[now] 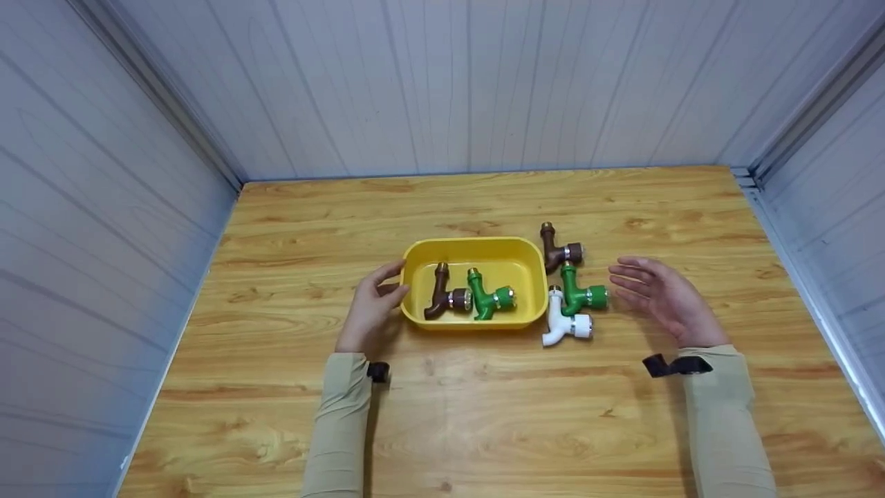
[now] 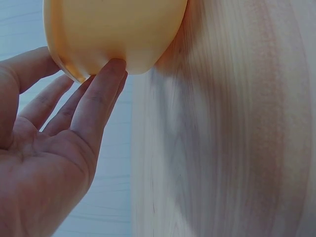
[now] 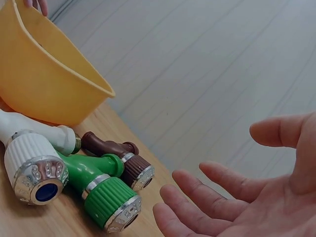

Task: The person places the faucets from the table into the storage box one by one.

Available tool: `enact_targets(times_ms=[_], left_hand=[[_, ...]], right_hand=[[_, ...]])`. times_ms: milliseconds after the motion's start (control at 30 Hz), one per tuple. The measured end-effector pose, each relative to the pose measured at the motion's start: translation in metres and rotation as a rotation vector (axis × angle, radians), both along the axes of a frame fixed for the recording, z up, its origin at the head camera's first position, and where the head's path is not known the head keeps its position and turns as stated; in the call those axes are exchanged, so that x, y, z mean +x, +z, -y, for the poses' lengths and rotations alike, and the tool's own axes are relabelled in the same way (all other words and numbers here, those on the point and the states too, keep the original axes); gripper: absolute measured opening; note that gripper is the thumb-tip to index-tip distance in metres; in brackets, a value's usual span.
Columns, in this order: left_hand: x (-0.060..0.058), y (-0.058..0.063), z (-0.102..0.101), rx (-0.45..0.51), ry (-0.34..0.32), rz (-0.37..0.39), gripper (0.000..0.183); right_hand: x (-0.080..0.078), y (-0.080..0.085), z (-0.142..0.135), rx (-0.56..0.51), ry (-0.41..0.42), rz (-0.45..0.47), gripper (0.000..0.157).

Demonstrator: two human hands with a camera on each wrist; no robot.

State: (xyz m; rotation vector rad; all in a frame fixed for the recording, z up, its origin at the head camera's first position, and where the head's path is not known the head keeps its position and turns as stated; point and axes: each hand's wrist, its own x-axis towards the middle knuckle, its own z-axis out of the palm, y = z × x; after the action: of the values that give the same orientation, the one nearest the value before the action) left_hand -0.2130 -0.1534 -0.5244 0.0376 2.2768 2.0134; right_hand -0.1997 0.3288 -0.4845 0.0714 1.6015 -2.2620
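Note:
My left hand is at the left end of a yellow plastic basin, gripping it with the thumb at the rim and fingertips against the outer wall. Inside the basin lie a brown tap and a green tap. To the right of the basin my right hand is held with its fingers spread and relaxed, nothing in it. Between that hand and the basin lie a brown tap, a green tap and a white tap, grouped closely together.
A wood-grain table carries everything. Pale panel walls stand at the back, on the left and on the right. Black straps are worn at the wrists over beige sleeves.

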Motion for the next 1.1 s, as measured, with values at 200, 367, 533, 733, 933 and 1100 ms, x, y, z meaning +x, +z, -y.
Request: enact_targets(times_ms=[200, 367, 533, 733, 933, 1100], left_hand=[[-0.001, 0.001, -0.001, -0.014, 0.008, 0.006, 0.045], [0.001, 0.008, -0.001, -0.029, -0.022, 0.002, 0.046], [0.002, 0.012, 0.001, -0.029, -0.059, 0.013, 0.049], [-0.002, -0.001, 0.001, -0.02, -0.025, -0.005, 0.047], [0.0, -0.001, 0.0, -0.01, -0.002, 0.003, 0.047], [-0.001, -0.001, 0.0, -0.018, 0.003, -0.01, 0.046]], right_hand=[[-0.002, -0.005, 0.0, 0.018, 0.004, 0.029, 0.035], [-0.003, -0.012, 0.002, 0.046, 0.018, 0.045, 0.034], [-0.004, -0.016, 0.003, 0.078, 0.019, 0.071, 0.035], [-0.005, -0.019, 0.006, 0.102, 0.018, 0.07, 0.037], [-0.005, -0.024, 0.008, 0.104, 0.019, 0.083, 0.049], [-0.005, -0.029, 0.011, 0.103, 0.022, 0.095, 0.051]])
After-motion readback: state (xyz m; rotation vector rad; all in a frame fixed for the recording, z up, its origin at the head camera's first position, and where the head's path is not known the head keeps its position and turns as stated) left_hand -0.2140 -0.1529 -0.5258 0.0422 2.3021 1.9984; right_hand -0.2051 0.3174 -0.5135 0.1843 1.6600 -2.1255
